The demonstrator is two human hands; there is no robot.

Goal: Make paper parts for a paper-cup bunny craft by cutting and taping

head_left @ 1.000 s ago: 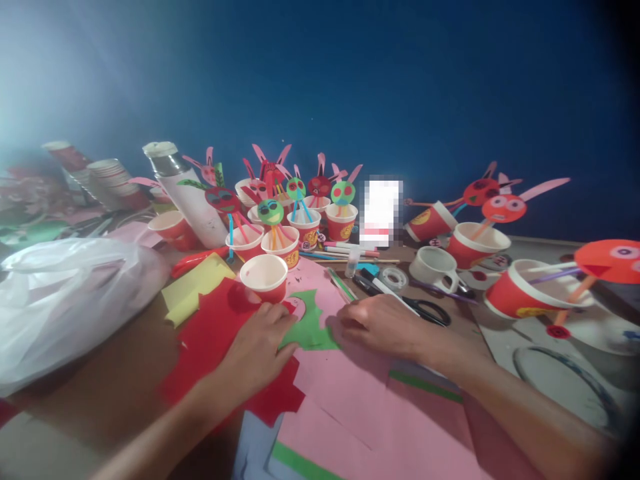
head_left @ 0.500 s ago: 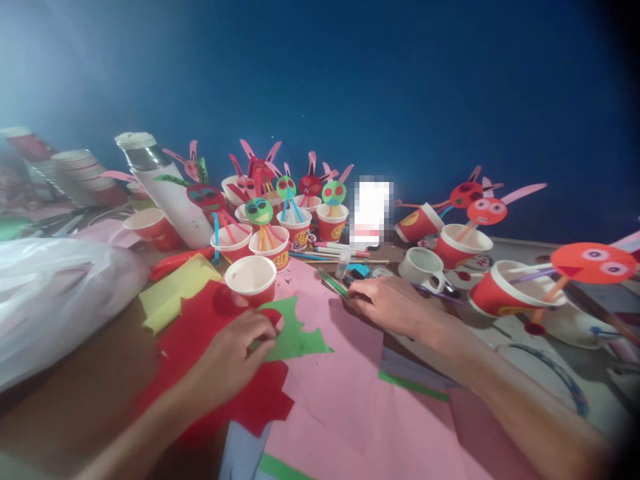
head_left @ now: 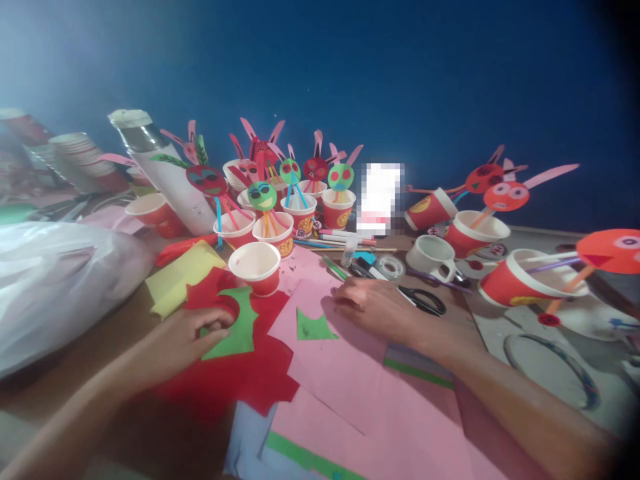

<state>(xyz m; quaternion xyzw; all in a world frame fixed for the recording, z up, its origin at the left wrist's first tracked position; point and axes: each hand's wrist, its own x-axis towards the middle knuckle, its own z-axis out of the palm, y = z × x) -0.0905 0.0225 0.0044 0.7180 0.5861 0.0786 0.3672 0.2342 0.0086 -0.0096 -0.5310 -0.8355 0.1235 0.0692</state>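
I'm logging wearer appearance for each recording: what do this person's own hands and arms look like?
The left hand and right hand show no gloves. The left forearm and right forearm are bare, with no sleeve or watch visible. The blur hides finer details such as thin rings.

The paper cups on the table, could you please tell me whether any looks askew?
Yes: the red cup behind the white mug looks tipped over, its rim facing right, while the front cup by the red paper stands upright.
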